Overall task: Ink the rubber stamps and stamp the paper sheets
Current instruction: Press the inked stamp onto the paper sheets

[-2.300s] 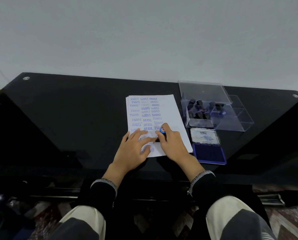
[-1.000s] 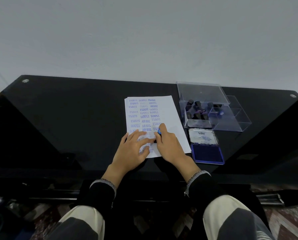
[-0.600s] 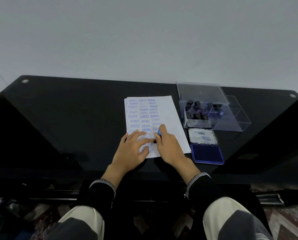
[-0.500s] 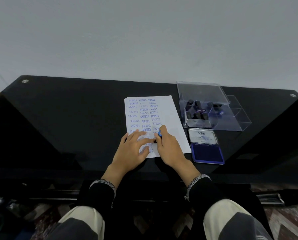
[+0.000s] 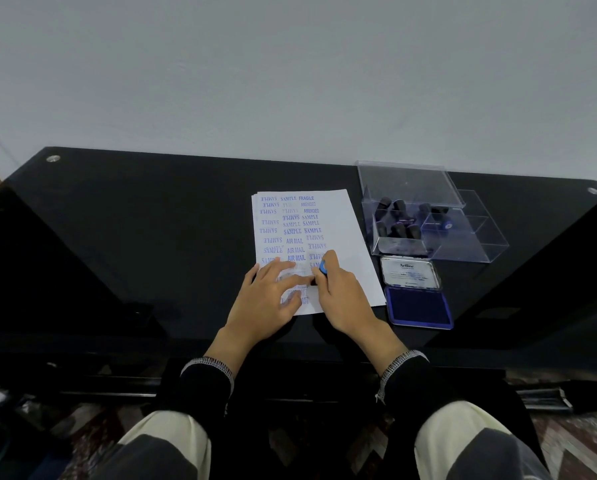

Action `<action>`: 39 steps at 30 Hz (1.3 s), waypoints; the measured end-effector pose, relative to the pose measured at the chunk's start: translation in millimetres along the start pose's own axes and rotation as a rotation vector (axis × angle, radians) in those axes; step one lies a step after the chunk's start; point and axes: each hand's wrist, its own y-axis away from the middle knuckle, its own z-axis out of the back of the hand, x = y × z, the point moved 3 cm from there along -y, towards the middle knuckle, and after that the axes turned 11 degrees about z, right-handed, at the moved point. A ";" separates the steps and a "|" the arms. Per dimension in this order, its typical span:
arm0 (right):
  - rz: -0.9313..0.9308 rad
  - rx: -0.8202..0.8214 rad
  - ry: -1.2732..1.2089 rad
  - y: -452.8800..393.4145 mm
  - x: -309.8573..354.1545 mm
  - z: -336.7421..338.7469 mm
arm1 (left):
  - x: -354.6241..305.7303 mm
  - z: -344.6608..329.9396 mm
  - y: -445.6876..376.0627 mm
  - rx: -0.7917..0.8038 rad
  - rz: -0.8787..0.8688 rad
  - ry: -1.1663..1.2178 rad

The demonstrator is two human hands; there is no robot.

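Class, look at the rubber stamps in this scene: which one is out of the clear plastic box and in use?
The blue-topped stamp, gripped by the right hand on the white stamped paper. The other dark stamps stand in the clear plastic box.

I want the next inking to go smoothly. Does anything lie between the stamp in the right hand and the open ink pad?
Nothing visible does. The right hand holds the stamp on the paper, and only bare paper separates it from the ink pad to its right.

Blue-printed white paper sheets (image 5: 338, 220), blue-capped stamp (image 5: 323, 267), glossy black table (image 5: 151, 220)
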 end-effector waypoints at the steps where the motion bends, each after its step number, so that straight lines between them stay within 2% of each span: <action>1: 0.006 -0.006 0.007 1.9 -0.2 -1.2 | 0.1 0.3 -0.1 0.002 0.000 0.006; 8: -0.011 0.027 -0.016 2.2 1.0 2.0 | -1.7 1.1 0.3 -0.015 0.000 0.009; 12: -0.053 0.019 -0.116 0.2 4.7 6.2 | -1.3 1.1 0.5 -0.008 0.004 0.007; 18: -0.201 -0.136 -0.380 -9.4 3.9 12.0 | -1.0 1.3 -0.6 -0.002 0.007 -0.014; 26: -0.541 -0.088 -0.739 -26.1 -1.3 20.3 | 0.0 1.3 -1.3 0.009 0.008 -0.030; 34: -0.536 -0.139 -0.836 -13.8 3.7 18.2 | -0.7 1.2 -0.7 0.014 0.002 -0.022; 39: -0.542 -0.124 -0.802 -20.8 2.9 19.8 | -2.1 2.5 0.2 0.030 0.014 -0.016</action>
